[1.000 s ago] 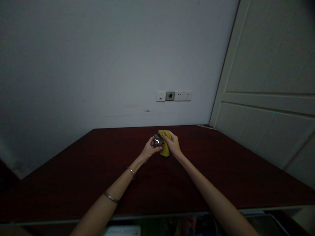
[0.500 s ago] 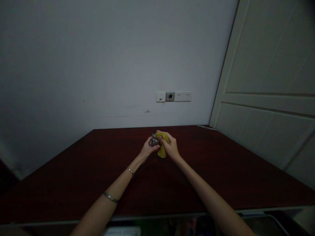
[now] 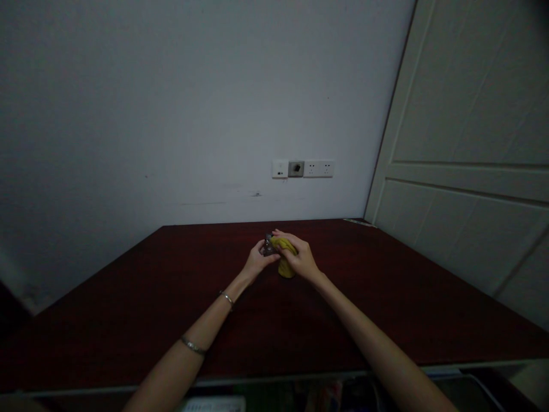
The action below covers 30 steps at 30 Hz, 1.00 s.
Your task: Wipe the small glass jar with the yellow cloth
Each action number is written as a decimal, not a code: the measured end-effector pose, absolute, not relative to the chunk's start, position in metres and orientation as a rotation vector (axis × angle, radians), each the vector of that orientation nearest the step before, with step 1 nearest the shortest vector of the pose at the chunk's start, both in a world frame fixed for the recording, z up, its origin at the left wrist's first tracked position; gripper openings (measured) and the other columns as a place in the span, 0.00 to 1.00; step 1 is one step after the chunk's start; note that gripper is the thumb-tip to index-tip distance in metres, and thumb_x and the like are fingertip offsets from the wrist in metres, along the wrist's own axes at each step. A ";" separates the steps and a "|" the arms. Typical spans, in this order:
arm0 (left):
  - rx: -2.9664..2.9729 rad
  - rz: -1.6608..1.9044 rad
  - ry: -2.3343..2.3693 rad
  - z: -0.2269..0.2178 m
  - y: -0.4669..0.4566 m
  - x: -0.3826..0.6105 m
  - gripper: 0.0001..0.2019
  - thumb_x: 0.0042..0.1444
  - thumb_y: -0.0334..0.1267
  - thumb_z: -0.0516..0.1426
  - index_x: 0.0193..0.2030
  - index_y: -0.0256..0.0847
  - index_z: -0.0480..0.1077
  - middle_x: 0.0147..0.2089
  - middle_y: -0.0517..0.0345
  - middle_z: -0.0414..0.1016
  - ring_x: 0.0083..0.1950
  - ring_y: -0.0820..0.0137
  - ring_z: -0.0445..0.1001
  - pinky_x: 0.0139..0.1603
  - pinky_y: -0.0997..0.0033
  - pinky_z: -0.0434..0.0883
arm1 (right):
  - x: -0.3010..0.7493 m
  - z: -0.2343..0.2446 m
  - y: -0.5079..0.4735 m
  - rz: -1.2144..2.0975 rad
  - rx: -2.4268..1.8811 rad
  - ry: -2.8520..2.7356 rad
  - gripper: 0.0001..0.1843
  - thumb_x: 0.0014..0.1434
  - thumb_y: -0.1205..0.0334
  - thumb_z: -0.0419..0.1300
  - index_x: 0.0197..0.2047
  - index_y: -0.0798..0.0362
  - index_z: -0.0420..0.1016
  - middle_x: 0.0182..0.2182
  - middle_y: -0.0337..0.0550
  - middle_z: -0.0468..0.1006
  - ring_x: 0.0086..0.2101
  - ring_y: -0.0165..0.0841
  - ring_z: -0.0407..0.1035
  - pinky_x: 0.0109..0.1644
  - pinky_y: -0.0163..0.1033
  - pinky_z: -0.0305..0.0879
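Note:
Between my hands, over the middle of the dark red table [image 3: 180, 309], is a small clear glass-like object [image 3: 268, 246]; its exact kind is too small to make out. My left hand [image 3: 256, 262] grips its left side, thumb toward me. A yellow cloth [image 3: 286, 268] is bunched in my right hand [image 3: 303, 258], which presses it against the object's right side. Part of the cloth hangs below my right fingers. The cloth and fingers hide much of the glass-like object.
A pale wall [image 3: 214, 114] with a row of sockets [image 3: 318, 168] stands behind the table. A white panelled door [image 3: 463, 137] borders the right side. Below the table's near edge, an open space holds a white item [image 3: 214, 404] and other dim things.
My right hand and the yellow cloth have shifted slightly right and down, the cloth now covering the object's side differently. My left hand has hardly moved.

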<state>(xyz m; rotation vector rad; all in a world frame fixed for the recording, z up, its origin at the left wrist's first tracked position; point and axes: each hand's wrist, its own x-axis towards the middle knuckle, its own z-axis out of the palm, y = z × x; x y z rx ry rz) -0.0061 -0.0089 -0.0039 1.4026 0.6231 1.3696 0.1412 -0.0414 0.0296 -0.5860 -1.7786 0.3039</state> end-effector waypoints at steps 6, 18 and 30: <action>1.401 1.307 0.608 -0.009 -0.008 -0.005 0.31 0.29 0.35 0.69 0.44 0.34 0.67 0.42 0.50 0.74 0.42 0.66 0.72 0.47 0.67 0.65 | 0.148 0.030 -0.027 0.391 -0.686 -1.704 0.17 0.54 0.67 0.55 0.48 0.52 0.72 0.48 0.47 0.74 0.49 0.37 0.68 0.56 0.45 0.62; 1.301 1.301 0.604 -0.009 -0.008 -0.006 0.28 0.35 0.39 0.67 0.46 0.34 0.68 0.44 0.48 0.73 0.42 0.66 0.72 0.45 0.66 0.67 | 0.149 0.032 -0.044 0.414 -0.565 -1.867 0.17 0.60 0.58 0.52 0.51 0.45 0.70 0.55 0.42 0.68 0.56 0.37 0.59 0.61 0.50 0.54; 1.378 1.350 0.665 -0.012 -0.002 -0.007 0.29 0.32 0.39 0.69 0.44 0.34 0.68 0.41 0.50 0.74 0.41 0.66 0.72 0.43 0.68 0.67 | 0.137 0.034 -0.024 0.415 -0.663 -1.651 0.14 0.55 0.56 0.57 0.43 0.49 0.76 0.46 0.46 0.76 0.48 0.38 0.69 0.55 0.47 0.62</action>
